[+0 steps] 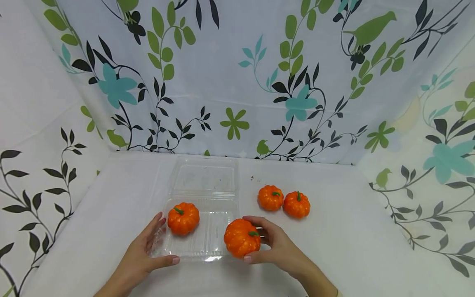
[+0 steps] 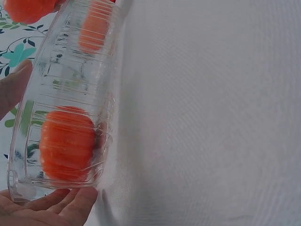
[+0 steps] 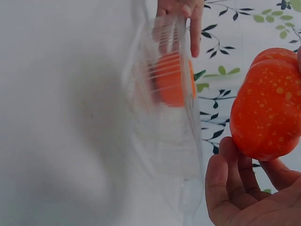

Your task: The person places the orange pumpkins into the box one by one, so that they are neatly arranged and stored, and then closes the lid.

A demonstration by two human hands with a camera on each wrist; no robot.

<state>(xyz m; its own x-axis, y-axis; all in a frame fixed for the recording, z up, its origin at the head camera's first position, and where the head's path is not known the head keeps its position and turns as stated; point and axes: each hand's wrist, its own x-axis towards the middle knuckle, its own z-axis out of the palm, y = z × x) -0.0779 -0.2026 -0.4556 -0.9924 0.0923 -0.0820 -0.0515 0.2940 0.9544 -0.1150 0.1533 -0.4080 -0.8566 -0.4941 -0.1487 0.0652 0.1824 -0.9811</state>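
Orange pumpkin (image 1: 240,238), glossy, ribbed, flecked yellow, green-stemmed, and it's gripped by the right hand (image 1: 276,244), lower centre of the head view, at the right side of the clear container (image 1: 214,231)! Left hand (image 1: 142,251), fingers spread wide, at its left edge.

The held pumpkin (image 1: 239,240) is bright orange, flecked with small yellowish specks, and its stem (image 1: 254,233) is green. The pumpkin in the container (image 1: 183,220) is orange with a green stem too, as are the left back pumpkin (image 1: 269,199) and the right back pumpkin (image 1: 296,207). The container (image 1: 208,177) is clear and colourless — the tabletop (image 1: 341,231) plain white. The rear cloth (image 1: 219,74) has a pale ground printed with teal flowers, green leaves and birds, and black sprigs — the left cloth (image 1: 26,99) shows mostly black leaves on white.
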